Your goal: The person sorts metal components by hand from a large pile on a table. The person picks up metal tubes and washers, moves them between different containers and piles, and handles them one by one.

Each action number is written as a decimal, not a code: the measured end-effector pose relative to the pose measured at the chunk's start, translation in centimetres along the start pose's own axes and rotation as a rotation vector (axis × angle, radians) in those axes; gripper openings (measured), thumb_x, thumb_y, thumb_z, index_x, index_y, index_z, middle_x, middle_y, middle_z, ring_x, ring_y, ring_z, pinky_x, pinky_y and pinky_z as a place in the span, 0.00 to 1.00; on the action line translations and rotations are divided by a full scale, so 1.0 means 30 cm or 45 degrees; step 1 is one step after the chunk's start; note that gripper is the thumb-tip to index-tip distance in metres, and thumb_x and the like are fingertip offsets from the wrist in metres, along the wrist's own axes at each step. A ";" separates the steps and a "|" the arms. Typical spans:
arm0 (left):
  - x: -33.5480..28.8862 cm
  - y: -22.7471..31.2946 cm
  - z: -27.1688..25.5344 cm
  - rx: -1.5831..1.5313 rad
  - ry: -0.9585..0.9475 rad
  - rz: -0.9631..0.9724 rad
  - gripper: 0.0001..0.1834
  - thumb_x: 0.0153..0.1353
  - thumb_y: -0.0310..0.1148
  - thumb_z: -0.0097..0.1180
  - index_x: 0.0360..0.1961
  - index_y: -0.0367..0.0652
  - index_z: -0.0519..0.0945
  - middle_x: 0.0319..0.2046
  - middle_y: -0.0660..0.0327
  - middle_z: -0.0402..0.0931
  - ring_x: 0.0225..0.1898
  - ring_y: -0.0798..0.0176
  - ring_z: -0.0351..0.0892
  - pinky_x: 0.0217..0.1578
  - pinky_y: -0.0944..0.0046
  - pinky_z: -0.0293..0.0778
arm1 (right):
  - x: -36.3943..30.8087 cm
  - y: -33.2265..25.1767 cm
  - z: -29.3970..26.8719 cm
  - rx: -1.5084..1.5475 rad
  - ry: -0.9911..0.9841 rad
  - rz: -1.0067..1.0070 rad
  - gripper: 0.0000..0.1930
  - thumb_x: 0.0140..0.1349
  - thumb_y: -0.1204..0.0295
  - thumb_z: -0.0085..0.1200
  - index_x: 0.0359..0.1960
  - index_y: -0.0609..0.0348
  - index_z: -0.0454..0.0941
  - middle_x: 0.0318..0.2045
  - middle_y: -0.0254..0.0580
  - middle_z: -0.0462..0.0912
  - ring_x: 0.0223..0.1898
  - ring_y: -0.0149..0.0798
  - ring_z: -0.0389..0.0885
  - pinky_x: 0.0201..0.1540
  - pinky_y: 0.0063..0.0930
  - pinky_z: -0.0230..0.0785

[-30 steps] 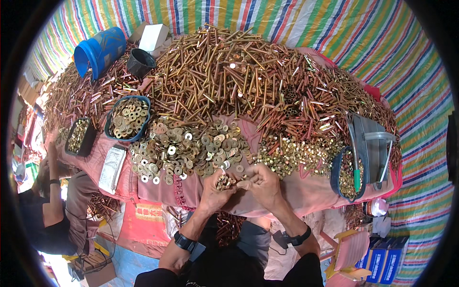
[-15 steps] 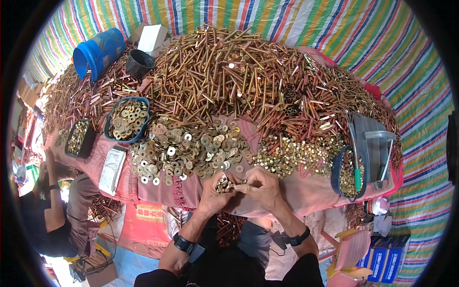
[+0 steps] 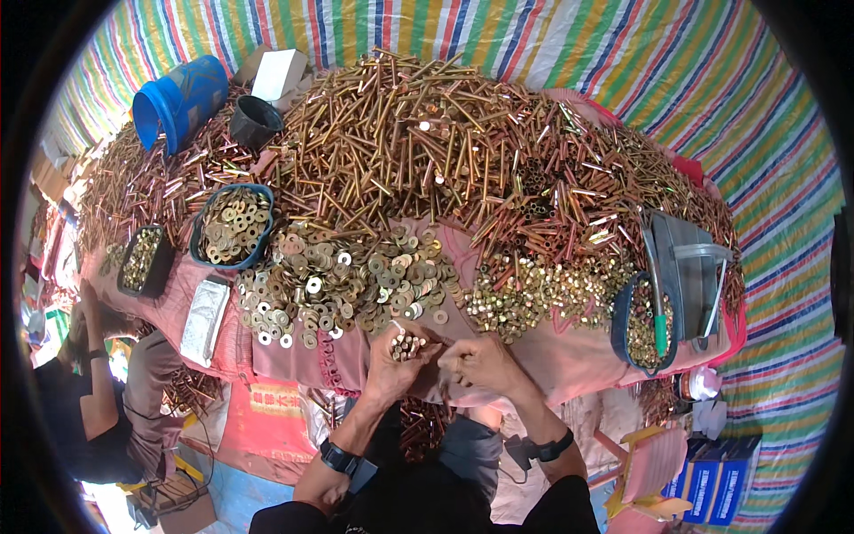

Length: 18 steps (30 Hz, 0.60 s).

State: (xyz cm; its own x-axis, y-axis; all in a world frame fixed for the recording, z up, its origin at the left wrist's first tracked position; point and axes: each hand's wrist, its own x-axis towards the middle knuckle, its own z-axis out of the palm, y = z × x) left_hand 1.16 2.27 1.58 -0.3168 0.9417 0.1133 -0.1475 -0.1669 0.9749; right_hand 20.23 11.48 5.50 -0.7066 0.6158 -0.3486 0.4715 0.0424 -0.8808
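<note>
My left hand (image 3: 390,374) is closed round a bundle of metal bolts (image 3: 408,345), their ends pointing up at me. Just to its right, my right hand (image 3: 485,367) has its fingers curled in a pinch; whatever may be between the tips is too small to make out. A small gap separates the two hands. Beyond my left hand lies a spread of flat round washers (image 3: 342,280). Small brass-coloured nuts (image 3: 543,294) lie loose beyond my right hand. A large heap of long bolts and sleeves (image 3: 400,142) rises at the back.
Washers fill a blue tub (image 3: 269,233); small nuts sit in a dark tray (image 3: 162,278) and a blue basin (image 3: 623,334). A grey dustpan-like scoop (image 3: 689,267) stands far right. At left are a silver packet (image 3: 205,320), a blue bucket (image 3: 178,102) and a seated person (image 3: 89,400).
My right hand has drawn slightly away from the bundle, opening a gap. My left hand has turned the bolt ends further upward and still grips them.
</note>
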 end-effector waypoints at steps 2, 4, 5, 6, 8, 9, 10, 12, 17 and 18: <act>-0.016 0.001 0.003 0.026 0.019 0.014 0.11 0.60 0.15 0.69 0.39 0.39 0.80 0.36 0.65 0.82 0.39 0.74 0.80 0.41 0.69 0.77 | 0.030 -0.006 0.025 -0.158 0.315 -0.126 0.13 0.69 0.64 0.65 0.43 0.64 0.85 0.34 0.49 0.87 0.32 0.40 0.87 0.35 0.40 0.78; -0.022 0.005 0.012 -0.086 0.043 -0.070 0.11 0.61 0.15 0.69 0.39 0.39 0.80 0.35 0.66 0.82 0.37 0.75 0.80 0.39 0.70 0.77 | 0.083 -0.017 0.027 -0.411 0.657 -0.397 0.13 0.69 0.64 0.64 0.43 0.62 0.85 0.35 0.55 0.86 0.35 0.52 0.87 0.39 0.47 0.77; -0.024 0.009 0.015 -0.143 0.043 -0.122 0.11 0.61 0.15 0.69 0.39 0.39 0.80 0.34 0.66 0.82 0.36 0.75 0.79 0.37 0.71 0.77 | 0.105 -0.021 0.029 -0.471 0.710 -0.457 0.13 0.70 0.64 0.62 0.44 0.63 0.84 0.36 0.59 0.85 0.40 0.64 0.83 0.43 0.54 0.75; -0.026 0.015 0.017 -0.146 0.037 -0.110 0.12 0.61 0.13 0.68 0.41 0.38 0.80 0.34 0.65 0.82 0.36 0.73 0.81 0.40 0.70 0.79 | 0.121 -0.022 0.029 -0.556 0.666 -0.381 0.12 0.69 0.65 0.62 0.44 0.62 0.84 0.36 0.59 0.85 0.40 0.64 0.83 0.43 0.54 0.75; -0.030 0.028 0.017 -0.155 0.016 -0.106 0.15 0.61 0.09 0.64 0.43 0.36 0.78 0.35 0.62 0.83 0.38 0.70 0.84 0.45 0.68 0.84 | 0.149 -0.022 0.031 -0.732 0.620 -0.337 0.11 0.68 0.67 0.63 0.45 0.62 0.84 0.36 0.58 0.84 0.40 0.64 0.83 0.44 0.54 0.75; -0.033 0.034 0.019 -0.170 0.040 -0.113 0.13 0.61 0.10 0.65 0.42 0.37 0.79 0.34 0.63 0.83 0.37 0.72 0.82 0.43 0.69 0.82 | 0.158 -0.019 0.027 -0.716 0.628 -0.396 0.11 0.68 0.67 0.64 0.45 0.62 0.84 0.36 0.56 0.85 0.38 0.61 0.84 0.41 0.52 0.76; -0.036 0.039 0.023 -0.186 0.061 -0.124 0.12 0.61 0.12 0.66 0.41 0.37 0.79 0.34 0.65 0.83 0.36 0.73 0.81 0.40 0.70 0.80 | 0.163 -0.015 0.024 -0.696 0.653 -0.506 0.11 0.67 0.68 0.65 0.45 0.62 0.84 0.35 0.55 0.86 0.36 0.58 0.85 0.39 0.50 0.77; -0.037 0.046 0.031 -0.178 0.091 -0.105 0.11 0.61 0.13 0.67 0.40 0.38 0.81 0.33 0.66 0.82 0.35 0.75 0.81 0.37 0.71 0.78 | 0.157 -0.008 0.016 -0.428 0.617 -0.441 0.11 0.67 0.69 0.66 0.45 0.62 0.84 0.35 0.51 0.87 0.32 0.49 0.87 0.34 0.43 0.78; -0.016 0.054 0.033 -0.001 0.116 -0.086 0.12 0.61 0.12 0.66 0.41 0.38 0.82 0.33 0.66 0.83 0.36 0.74 0.81 0.39 0.72 0.78 | 0.084 -0.031 -0.019 0.853 0.256 -0.008 0.10 0.71 0.68 0.65 0.41 0.64 0.84 0.32 0.38 0.87 0.27 0.27 0.85 0.26 0.20 0.78; -0.016 0.054 0.034 -0.058 0.120 -0.124 0.11 0.61 0.12 0.66 0.41 0.38 0.82 0.33 0.66 0.83 0.36 0.74 0.81 0.39 0.71 0.78 | 0.068 -0.044 -0.018 0.906 0.162 -0.078 0.10 0.72 0.68 0.65 0.42 0.64 0.84 0.31 0.39 0.87 0.26 0.28 0.85 0.26 0.20 0.78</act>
State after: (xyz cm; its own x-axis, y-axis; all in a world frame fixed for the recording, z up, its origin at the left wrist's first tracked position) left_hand 2.02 1.85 3.31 -0.3849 0.9229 -0.0023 -0.2236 -0.0909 0.9704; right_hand 18.46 13.10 6.12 -0.6335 0.7174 -0.2899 -0.0556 -0.4158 -0.9077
